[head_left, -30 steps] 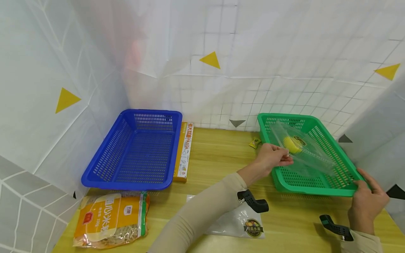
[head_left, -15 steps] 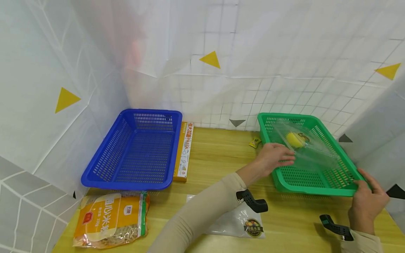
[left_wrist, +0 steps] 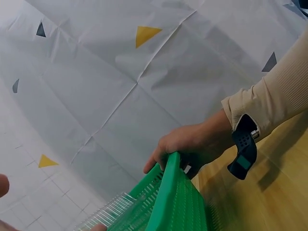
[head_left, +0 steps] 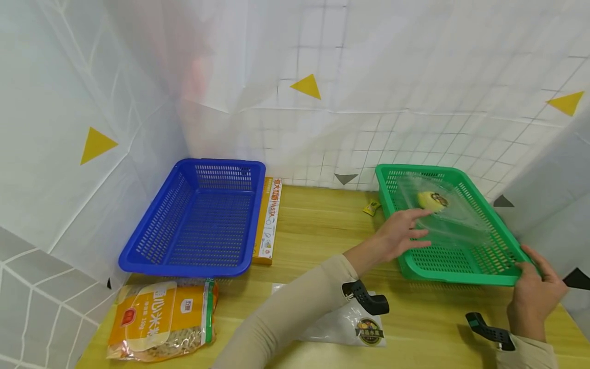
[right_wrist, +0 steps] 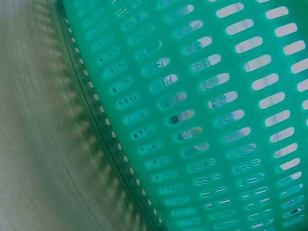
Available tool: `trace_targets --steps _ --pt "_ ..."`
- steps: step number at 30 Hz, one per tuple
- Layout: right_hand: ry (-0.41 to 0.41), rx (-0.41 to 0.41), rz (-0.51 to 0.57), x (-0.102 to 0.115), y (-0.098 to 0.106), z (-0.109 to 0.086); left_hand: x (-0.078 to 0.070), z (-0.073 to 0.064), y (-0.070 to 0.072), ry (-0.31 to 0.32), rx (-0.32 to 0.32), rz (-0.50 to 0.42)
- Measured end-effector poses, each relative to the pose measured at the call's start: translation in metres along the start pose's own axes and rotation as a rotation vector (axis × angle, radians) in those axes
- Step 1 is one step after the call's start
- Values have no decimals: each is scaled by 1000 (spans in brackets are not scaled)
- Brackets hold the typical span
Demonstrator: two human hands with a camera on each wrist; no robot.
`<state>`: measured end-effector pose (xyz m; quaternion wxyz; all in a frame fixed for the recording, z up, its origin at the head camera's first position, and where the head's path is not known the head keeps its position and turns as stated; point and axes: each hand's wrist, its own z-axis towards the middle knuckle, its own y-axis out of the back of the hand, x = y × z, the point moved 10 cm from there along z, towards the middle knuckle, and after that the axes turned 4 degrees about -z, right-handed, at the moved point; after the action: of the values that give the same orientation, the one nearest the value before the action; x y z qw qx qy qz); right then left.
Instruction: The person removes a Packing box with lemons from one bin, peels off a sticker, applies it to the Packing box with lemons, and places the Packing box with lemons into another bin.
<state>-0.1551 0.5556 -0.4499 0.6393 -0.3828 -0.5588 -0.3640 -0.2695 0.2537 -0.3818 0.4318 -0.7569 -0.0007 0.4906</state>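
My left hand [head_left: 401,233] has its fingers spread at the left side of the green basket [head_left: 461,278], the index fingertip by a yellow roundish thing [head_left: 426,201] seen through a clear zip bag [head_left: 461,218]. The bag lies in the basket, and a dark round label sits over the yellow thing. At the near right corner my right hand [head_left: 536,292] grips the basket's rim; the left wrist view shows that right hand [left_wrist: 187,147] with its fingers over the rim. Only the basket's slotted wall [right_wrist: 192,96] fills the right wrist view.
A blue basket [head_left: 230,269] stands at the left, beside a pasta box [head_left: 269,220]. In front of it lies an orange noodle packet [head_left: 161,320]. Another clear bag [head_left: 336,328] with a fruit label lies under my left forearm. A small yellow-green packet [head_left: 371,207] is near the green basket.
My left hand has let go of the bag's edge and its fingers have spread. The bag has settled flatter in the basket. My right hand has stayed on the rim.
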Motion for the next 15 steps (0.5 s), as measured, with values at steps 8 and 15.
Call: trace_targets --steps 8,15 --pt "13 12 19 2 -1 -3 0 -7 0 16 27 15" --pt "55 13 -53 6 -1 -3 -15 -21 6 -14 34 19"
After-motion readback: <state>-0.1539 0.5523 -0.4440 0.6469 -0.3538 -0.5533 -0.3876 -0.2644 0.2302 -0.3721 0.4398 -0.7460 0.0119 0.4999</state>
